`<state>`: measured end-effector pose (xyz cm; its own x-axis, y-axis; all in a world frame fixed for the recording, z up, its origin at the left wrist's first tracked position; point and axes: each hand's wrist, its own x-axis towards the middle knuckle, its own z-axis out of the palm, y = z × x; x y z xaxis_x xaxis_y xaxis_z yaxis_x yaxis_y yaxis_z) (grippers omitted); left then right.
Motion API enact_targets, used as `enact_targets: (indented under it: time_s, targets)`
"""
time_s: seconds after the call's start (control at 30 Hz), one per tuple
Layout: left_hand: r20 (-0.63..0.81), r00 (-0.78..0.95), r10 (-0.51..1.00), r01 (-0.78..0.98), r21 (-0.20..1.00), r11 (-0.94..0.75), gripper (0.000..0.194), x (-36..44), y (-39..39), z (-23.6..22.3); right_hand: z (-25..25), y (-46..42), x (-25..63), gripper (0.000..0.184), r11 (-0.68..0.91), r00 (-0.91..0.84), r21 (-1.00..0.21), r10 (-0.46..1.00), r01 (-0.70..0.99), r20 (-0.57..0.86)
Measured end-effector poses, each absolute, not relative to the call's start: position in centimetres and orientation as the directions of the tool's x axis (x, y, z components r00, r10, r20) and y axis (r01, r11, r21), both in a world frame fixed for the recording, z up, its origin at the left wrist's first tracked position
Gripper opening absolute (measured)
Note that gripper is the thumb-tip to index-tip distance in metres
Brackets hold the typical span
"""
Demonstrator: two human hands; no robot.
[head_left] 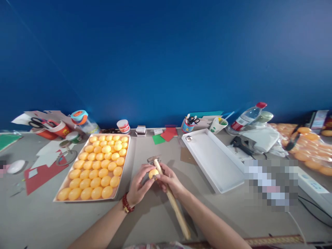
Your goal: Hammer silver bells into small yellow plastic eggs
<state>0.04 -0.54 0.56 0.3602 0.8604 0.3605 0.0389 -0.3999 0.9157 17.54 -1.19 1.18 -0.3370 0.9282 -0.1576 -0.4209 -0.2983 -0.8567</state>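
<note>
My left hand (141, 185), with a red bead bracelet at the wrist, curls its fingers round an orange ping-pong ball (153, 173). Close against it, my right hand (171, 180) is closed round a hammer's wooden handle (173, 204), its thumb reaching to the ball. The metal hammer head (154, 159) points away from me, and the handle slants down to the near right. A small dark-grey piece (155, 177) shows between thumb and ball; its kind is unclear. Left of my hands, a shallow white box (121, 178) carries rows of orange balls.
At right lies a white tray (218, 162) with a small shiny metal object (189, 138) in its far corner. Farther right are a plastic bottle (243, 119), bagged orange balls (311, 152) and a power strip (311, 183). Cups, scissors and coloured paper (169, 134) line the back.
</note>
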Motion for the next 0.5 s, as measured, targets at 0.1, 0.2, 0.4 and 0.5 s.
enact_targets:
  time_s: [0.1,0.2,0.4,0.5]
  targets:
    - [0.328,0.376,0.867,0.028,0.931,-0.365,0.027,0.1,-0.4,0.9,1.2,-1.2,17.5,0.049,-0.296,-0.350,-0.859,0.925,-0.418,-0.148]
    - [0.302,0.388,0.871,0.027,0.941,-0.339,0.027,0.0,-0.4,1.0,1.1,-1.3,17.4,0.047,-0.291,-0.337,-0.861,0.929,-0.417,-0.151]
    - [0.316,0.331,0.889,0.003,0.942,-0.336,0.048,0.0,-0.6,-0.2,1.1,-1.4,17.3,0.046,-0.303,-0.301,-0.845,0.937,-0.441,-0.179]
    - [0.330,0.311,0.891,0.046,0.932,-0.361,0.044,0.1,-0.5,-0.7,1.0,-1.4,17.4,0.045,-0.307,-0.305,-0.840,0.935,-0.447,-0.180]
